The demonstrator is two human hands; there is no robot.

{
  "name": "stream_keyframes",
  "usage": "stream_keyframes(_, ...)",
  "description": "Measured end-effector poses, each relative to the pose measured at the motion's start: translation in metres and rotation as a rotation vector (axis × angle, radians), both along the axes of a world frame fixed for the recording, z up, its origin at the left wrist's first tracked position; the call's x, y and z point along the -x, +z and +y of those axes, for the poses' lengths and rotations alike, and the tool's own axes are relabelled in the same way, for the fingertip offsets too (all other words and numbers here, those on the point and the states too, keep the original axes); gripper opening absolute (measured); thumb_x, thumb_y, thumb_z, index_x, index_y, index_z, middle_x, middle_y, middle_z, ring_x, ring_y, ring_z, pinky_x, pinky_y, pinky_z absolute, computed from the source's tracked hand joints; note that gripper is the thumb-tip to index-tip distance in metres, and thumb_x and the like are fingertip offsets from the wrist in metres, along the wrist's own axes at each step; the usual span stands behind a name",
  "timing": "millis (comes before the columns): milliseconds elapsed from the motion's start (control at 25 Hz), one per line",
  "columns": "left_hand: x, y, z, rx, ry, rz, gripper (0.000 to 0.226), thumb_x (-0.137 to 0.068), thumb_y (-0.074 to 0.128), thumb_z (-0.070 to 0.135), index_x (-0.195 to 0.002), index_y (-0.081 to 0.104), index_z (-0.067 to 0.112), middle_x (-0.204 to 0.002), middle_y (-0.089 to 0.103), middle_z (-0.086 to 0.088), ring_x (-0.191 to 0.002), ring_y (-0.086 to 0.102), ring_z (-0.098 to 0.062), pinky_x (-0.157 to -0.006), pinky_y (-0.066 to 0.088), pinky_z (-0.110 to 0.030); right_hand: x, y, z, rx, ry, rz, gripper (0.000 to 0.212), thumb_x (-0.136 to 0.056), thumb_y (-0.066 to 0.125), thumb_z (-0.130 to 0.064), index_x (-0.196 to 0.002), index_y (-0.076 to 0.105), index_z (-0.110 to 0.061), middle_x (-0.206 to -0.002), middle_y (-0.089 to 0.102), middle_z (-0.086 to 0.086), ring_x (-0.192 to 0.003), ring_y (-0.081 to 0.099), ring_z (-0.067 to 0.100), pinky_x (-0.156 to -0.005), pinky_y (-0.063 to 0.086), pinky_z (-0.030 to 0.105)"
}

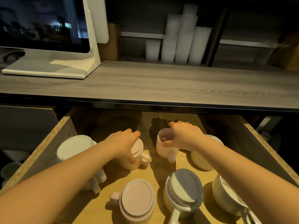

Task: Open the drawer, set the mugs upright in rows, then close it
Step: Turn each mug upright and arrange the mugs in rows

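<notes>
The wooden drawer [53,139] stands pulled out below the counter, with several mugs on its floor. My left hand [124,141] grips a pink ribbed mug [137,159] that stands upside down, handle to the right. My right hand [181,136] holds a second pink mug [165,147] by its rim, mouth up and tilted, handle toward me. Upside down in front stand a pink mug [137,199] and a white mug [184,189]. A white mug [74,147] sits upside down at the left. Two more white mugs [202,160] [226,196] are partly hidden under my right arm.
A grey wooden counter [161,84] overhangs the back of the drawer. On it stand a white monitor [48,29] at the left and stacks of white cups [178,42] on a shelf behind. Bare drawer floor [145,120] lies behind my hands.
</notes>
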State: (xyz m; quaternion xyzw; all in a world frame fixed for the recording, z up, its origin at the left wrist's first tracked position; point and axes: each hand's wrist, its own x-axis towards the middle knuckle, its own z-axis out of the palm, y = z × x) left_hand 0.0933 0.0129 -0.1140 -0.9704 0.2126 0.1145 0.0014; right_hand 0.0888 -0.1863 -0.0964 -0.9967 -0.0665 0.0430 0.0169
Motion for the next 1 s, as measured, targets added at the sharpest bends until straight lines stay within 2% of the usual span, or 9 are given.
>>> stream_keyframes(80, 0.001, 0.005, 0.006, 0.074, 0.009, 0.025, 0.084, -0.068, 0.078, 0.039, -0.136, 0.03, 0.027, -0.13, 0.047, 0.001, -0.114, 0.052, -0.019, -0.09, 0.051, -0.029, 0.005, 0.016, -0.003, -0.079, 0.006, 0.028, 0.059, -0.083, 0.059, -0.05, -0.131, 0.047, -0.02, -0.12, 0.059, 0.004, -0.102, 0.058, 0.02, -0.077, 0.052, 0.028)
stream_keyframes(200, 0.006, 0.02, 0.013, 0.298, -0.056, 0.081, 0.077, -0.065, 0.08, 0.034, -0.126, 0.032, 0.032, -0.121, 0.043, 0.009, -0.105, 0.051, -0.013, -0.085, 0.052, -0.022, 0.013, 0.039, -0.008, -0.414, 0.016, 0.15, 0.041, -0.09, 0.054, -0.038, -0.125, 0.055, -0.016, -0.118, 0.062, 0.005, -0.101, 0.061, 0.02, -0.079, 0.054, 0.025)
stream_keyframes(280, 0.012, 0.033, 0.013, 0.479, -0.111, 0.078, 0.073, -0.064, 0.081, 0.031, -0.117, 0.032, 0.037, -0.115, 0.04, 0.015, -0.102, 0.051, -0.01, -0.079, 0.055, -0.021, 0.017, 0.049, -0.009, -0.6, 0.028, 0.254, 0.036, -0.091, 0.053, -0.036, -0.12, 0.059, -0.016, -0.114, 0.064, 0.005, -0.098, 0.064, 0.018, -0.081, 0.055, 0.027)
stream_keyframes(440, 0.021, 0.052, 0.006, 0.732, -0.201, -0.055, 0.075, -0.06, 0.083, 0.026, -0.112, 0.031, 0.038, -0.115, 0.04, 0.021, -0.106, 0.051, -0.007, -0.075, 0.057, -0.02, 0.019, 0.054, -0.02, -0.935, 0.084, 0.578, 0.049, -0.084, 0.061, -0.04, -0.128, 0.05, -0.021, -0.12, 0.063, 0.004, -0.107, 0.064, 0.02, -0.094, 0.052, 0.038)
stream_keyframes(560, 0.024, 0.055, 0.008, 0.81, -0.208, -0.14, 0.079, -0.059, 0.085, 0.025, -0.114, 0.029, 0.037, -0.119, 0.042, 0.013, -0.112, 0.049, -0.011, -0.075, 0.054, -0.018, 0.017, 0.052, -0.025, -1.15, 0.103, 0.701, 0.047, -0.079, 0.064, -0.034, -0.123, 0.048, -0.035, -0.125, 0.06, 0.002, -0.114, 0.061, 0.023, -0.096, 0.05, 0.039)
stream_keyframes(680, 0.024, 0.057, 0.008, 0.827, -0.177, -0.166, 0.081, -0.059, 0.084, 0.025, -0.114, 0.026, 0.037, -0.121, 0.042, 0.009, -0.112, 0.049, -0.011, -0.078, 0.053, -0.019, 0.016, 0.046, -0.02, -1.248, 0.107, 0.65, 0.051, -0.075, 0.065, -0.03, -0.123, 0.048, -0.032, -0.122, 0.06, 0.003, -0.113, 0.061, 0.025, -0.094, 0.051, 0.04)
stream_keyframes(760, 0.024, 0.061, 0.006, 0.777, -0.154, -0.109, 0.079, -0.061, 0.084, 0.025, -0.113, 0.026, 0.037, -0.12, 0.041, 0.012, -0.111, 0.049, -0.009, -0.076, 0.054, -0.019, 0.013, 0.042, -0.018, -1.235, 0.092, 0.579, 0.057, -0.076, 0.067, -0.03, -0.129, 0.046, -0.028, -0.122, 0.059, 0.005, -0.111, 0.061, 0.026, -0.093, 0.051, 0.042)
stream_keyframes(880, 0.023, 0.063, 0.007, 0.563, -0.142, 0.01, 0.079, -0.063, 0.082, 0.031, -0.121, 0.028, 0.04, -0.122, 0.042, 0.017, -0.112, 0.046, -0.003, -0.087, 0.048, -0.02, 0.013, 0.039, -0.016, -1.096, 0.023, 0.48, 0.057, -0.078, 0.071, -0.026, -0.128, 0.044, -0.026, -0.12, 0.057, 0.008, -0.108, 0.061, 0.027, -0.092, 0.053, 0.045)
stream_keyframes(1000, 0.018, 0.057, 0.014, 0.294, -0.054, 0.124, 0.082, -0.068, 0.079, 0.034, -0.134, 0.029, 0.037, -0.135, 0.044, 0.011, -0.123, 0.043, -0.009, -0.1, 0.041, -0.028, 0.016, 0.037, -0.005, -0.9, 0.02, 0.403, 0.057, -0.075, 0.073, -0.031, -0.125, 0.044, -0.028, -0.114, 0.056, 0.004, -0.103, 0.06, 0.022, -0.085, 0.057, 0.035)
